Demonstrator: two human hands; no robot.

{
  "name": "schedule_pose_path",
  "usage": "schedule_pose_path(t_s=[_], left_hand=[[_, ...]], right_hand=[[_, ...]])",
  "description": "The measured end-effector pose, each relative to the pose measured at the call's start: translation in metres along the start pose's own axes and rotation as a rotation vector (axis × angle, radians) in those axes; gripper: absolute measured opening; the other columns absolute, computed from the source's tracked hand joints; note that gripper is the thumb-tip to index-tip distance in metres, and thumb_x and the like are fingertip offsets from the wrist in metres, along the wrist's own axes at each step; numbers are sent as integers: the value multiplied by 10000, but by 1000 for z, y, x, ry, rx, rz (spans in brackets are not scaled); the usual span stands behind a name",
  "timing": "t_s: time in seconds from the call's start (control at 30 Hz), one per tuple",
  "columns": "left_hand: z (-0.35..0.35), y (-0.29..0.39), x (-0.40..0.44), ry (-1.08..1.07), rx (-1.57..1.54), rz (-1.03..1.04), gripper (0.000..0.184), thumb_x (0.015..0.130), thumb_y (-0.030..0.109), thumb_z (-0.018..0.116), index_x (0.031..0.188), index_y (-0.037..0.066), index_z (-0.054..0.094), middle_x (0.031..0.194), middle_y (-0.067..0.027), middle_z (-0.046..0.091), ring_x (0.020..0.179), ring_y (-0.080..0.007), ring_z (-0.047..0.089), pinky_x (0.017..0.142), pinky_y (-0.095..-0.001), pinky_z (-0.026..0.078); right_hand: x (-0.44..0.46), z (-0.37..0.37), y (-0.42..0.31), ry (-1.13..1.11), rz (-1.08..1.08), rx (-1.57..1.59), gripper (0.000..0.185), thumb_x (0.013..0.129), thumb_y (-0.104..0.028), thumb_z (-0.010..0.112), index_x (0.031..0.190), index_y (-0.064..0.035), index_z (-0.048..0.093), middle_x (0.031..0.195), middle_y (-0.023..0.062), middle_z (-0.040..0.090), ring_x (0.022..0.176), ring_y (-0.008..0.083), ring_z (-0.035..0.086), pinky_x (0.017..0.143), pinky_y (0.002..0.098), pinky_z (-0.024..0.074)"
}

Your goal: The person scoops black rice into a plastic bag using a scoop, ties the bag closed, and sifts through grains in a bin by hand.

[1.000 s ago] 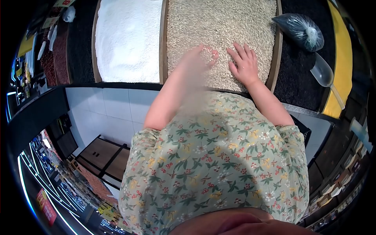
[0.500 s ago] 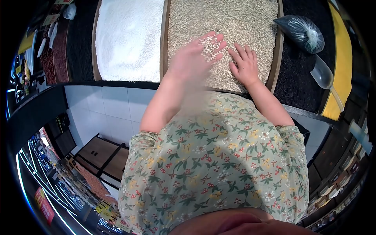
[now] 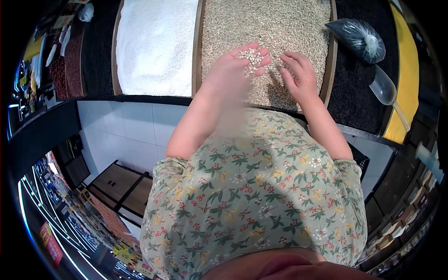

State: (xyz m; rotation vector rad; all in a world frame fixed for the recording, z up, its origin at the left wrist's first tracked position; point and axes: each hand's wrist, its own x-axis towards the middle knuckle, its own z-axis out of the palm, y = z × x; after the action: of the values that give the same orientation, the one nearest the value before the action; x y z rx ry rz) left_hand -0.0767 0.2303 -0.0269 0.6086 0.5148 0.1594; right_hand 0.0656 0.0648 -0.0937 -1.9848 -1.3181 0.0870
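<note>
My left hand (image 3: 228, 67) is palm up over the bin of pale beige grains (image 3: 261, 23), cupped around a small heap of grains (image 3: 252, 60) on its palm and fingers. Part of its wrist is smeared by a blur. To its right, my right hand (image 3: 302, 77) hovers just over the grain surface, back upward. Its fingers are apart and lightly bent, with no held thing visible in it. Beneath the right hand, a shadow falls on the grains.
A bin of white grains or powder (image 3: 156, 46) lies left, behind a wooden divider (image 3: 198, 46). On the right, a dark bin (image 3: 352, 93) carries a tied plastic bag (image 3: 358, 39) and a clear scoop (image 3: 385, 88). A yellow strip (image 3: 408, 70) edges it.
My right hand has lifted off the grains and moved slightly right, its fingers now more bent. My left hand stays nearly in place with its grains, fingers a little more curled.
</note>
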Motion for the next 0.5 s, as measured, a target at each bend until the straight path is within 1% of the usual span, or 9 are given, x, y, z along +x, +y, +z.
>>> schedule_pose_path(t_s=[0.03, 0.07, 0.17, 0.23, 0.27, 0.33, 0.37, 0.43, 0.5], left_hand=[[0, -1, 0, 9, 5, -4, 496, 828, -34, 430, 1320, -57, 365, 1255, -221, 511, 1146, -310, 536, 942, -358, 478], [0, -2, -1, 9, 5, -4, 496, 828, -34, 430, 1320, -57, 365, 1255, -221, 511, 1146, -310, 536, 942, -358, 478], [1, -6, -1, 22, 43, -12, 488, 832, 2, 453, 1311, -54, 379, 1237, -226, 520, 1120, -296, 553, 892, -355, 503], [2, -6, -2, 44, 38, -43, 394, 835, 0, 482, 1228, -33, 489, 1225, -192, 537, 1106, -272, 562, 863, -344, 520], [-4, -10, 0, 43, 38, -41, 394, 835, 0, 482, 1228, -33, 489, 1225, -192, 537, 1106, -272, 562, 863, -344, 520], [-16, -18, 3, -34, 642, 252, 263, 829, -29, 509, 1077, -20, 598, 1228, -152, 538, 1089, -244, 568, 863, -332, 534], [-21, -20, 4, -32, 641, 255, 263, 829, -29, 509, 1077, -20, 598, 1228, -152, 538, 1089, -244, 568, 863, -332, 534], [-16, -16, 1, -32, 416, 126, 201, 795, -67, 542, 968, -25, 635, 1250, -136, 524, 1086, -225, 570, 866, -308, 539], [-10, -15, -3, -38, 319, 76, 209, 776, -68, 560, 967, -29, 634, 1262, -149, 511, 1086, -224, 571, 861, -306, 541]], right_hand=[[7, -7, -8, 23, 44, 160, 304, 793, -193, 645, 1095, -156, 644, 1083, 117, 599, 1011, 317, 556, 876, 434, 429], [17, -15, -21, 104, -28, 215, 222, 772, -128, 661, 994, -120, 668, 925, 98, 619, 868, 282, 596, 750, 371, 476], [32, -29, -50, -1, -67, 271, 196, 745, -127, 681, 940, -114, 664, 883, 88, 606, 836, 273, 599, 687, 359, 490], [38, -24, -59, -1, -108, 249, 183, 728, -119, 687, 908, -110, 658, 856, 83, 596, 815, 270, 596, 661, 356, 493], [40, -22, -62, -3, -148, 227, 170, 710, -112, 693, 875, -107, 652, 829, 77, 586, 794, 268, 594, 634, 352, 496], [43, -18, -64, -4, -173, 182, 166, 696, -110, 694, 855, -107, 645, 818, 74, 582, 784, 269, 591, 627, 356, 497], [45, -16, -63, -3, -195, 138, 162, 682, -108, 694, 834, -107, 637, 808, 72, 577, 773, 269, 589, 620, 361, 498], [44, -13, -61, -18, -168, 133, 160, 675, -113, 694, 821, -105, 630, 809, 70, 576, 776, 271, 586, 618, 365, 497], [43, -13, -61, -31, -139, 124, 158, 667, -117, 694, 807, -103, 623, 810, 68, 574, 779, 273, 584, 616, 368, 497]])
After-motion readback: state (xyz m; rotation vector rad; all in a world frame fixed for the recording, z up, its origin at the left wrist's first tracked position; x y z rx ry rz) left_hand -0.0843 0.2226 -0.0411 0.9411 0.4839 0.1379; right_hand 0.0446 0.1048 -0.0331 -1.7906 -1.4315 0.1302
